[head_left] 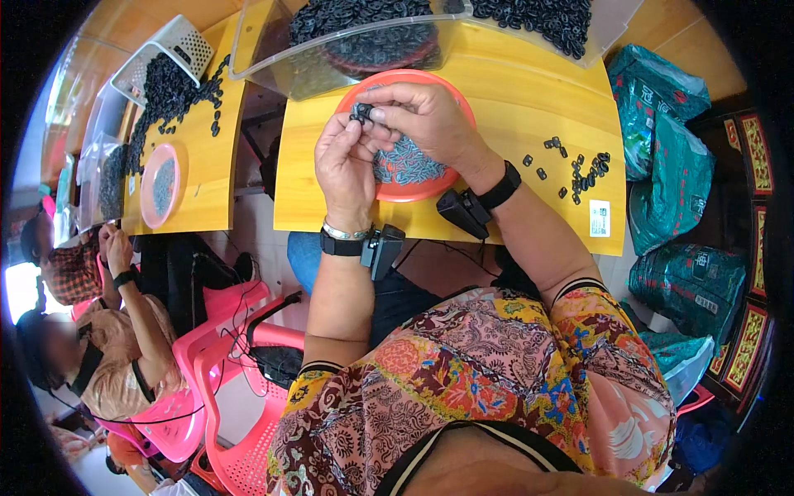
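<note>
My left hand (pixel 341 169) is closed, pinching a small black plastic part (pixel 361 112) between thumb and fingertips. From the other side, the thumb and fingers of my right hand (pixel 432 124) close on the same part; whether they also hold something smaller is hidden. Both hands are over a round orange-red bowl (pixel 411 197). Inside it lies a heap of small grey screw-like pieces (pixel 407 163), partly covered by my hands. On the yellow table (pixel 529 107), to the right of the bowl, several black plastic parts (pixel 589 175) are scattered in a loose group.
Behind the bowl stands a clear plastic bin (pixel 281 70) of black parts. Dark green sacks (pixel 674 178) are stacked to the right. Leftward, another table holds a tipped white basket (pixel 192 48) and a pink bowl (pixel 175 194); a person (pixel 132 355) sits there near pink chairs (pixel 248 422).
</note>
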`<state>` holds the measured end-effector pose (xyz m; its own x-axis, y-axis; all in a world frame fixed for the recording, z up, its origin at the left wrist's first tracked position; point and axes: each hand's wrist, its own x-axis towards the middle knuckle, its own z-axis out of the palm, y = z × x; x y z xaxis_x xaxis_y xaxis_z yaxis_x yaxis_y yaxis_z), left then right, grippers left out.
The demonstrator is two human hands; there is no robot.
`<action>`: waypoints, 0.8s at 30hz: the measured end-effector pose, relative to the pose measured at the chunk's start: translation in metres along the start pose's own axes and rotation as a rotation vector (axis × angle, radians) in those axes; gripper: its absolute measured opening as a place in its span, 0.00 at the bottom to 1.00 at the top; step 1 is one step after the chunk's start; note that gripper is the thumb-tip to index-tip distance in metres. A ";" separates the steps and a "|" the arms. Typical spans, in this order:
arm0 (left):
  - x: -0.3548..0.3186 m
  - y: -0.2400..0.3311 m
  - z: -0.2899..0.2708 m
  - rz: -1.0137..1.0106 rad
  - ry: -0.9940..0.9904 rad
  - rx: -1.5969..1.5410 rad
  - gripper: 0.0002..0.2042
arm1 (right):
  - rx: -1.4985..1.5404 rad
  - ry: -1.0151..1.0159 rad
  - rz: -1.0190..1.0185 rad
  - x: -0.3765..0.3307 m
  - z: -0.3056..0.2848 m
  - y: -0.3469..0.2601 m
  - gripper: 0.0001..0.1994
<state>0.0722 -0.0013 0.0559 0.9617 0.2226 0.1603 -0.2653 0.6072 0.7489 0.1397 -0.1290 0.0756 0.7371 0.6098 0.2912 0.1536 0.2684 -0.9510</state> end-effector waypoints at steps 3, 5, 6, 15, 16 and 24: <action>0.000 0.001 -0.002 -0.017 -0.020 -0.011 0.08 | 0.103 0.003 -0.012 0.000 0.000 -0.004 0.11; 0.000 0.005 -0.003 -0.014 0.030 0.057 0.08 | 0.120 0.009 -0.040 0.001 0.000 -0.005 0.10; -0.001 0.006 -0.003 -0.014 0.030 0.056 0.08 | 0.169 0.028 -0.037 0.001 -0.001 -0.004 0.10; -0.003 0.005 0.002 -0.006 0.088 0.501 0.07 | 0.019 0.100 0.023 0.003 -0.010 -0.007 0.09; -0.004 0.005 0.004 -0.002 0.095 0.519 0.07 | -0.004 0.097 0.006 0.004 -0.010 -0.006 0.09; -0.004 0.002 0.005 0.025 0.091 0.572 0.07 | -0.048 0.090 -0.051 0.003 -0.008 -0.004 0.08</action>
<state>0.0678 -0.0044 0.0599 0.9392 0.3113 0.1452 -0.1838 0.0981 0.9781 0.1469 -0.1342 0.0796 0.7832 0.5262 0.3313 0.2226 0.2602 -0.9395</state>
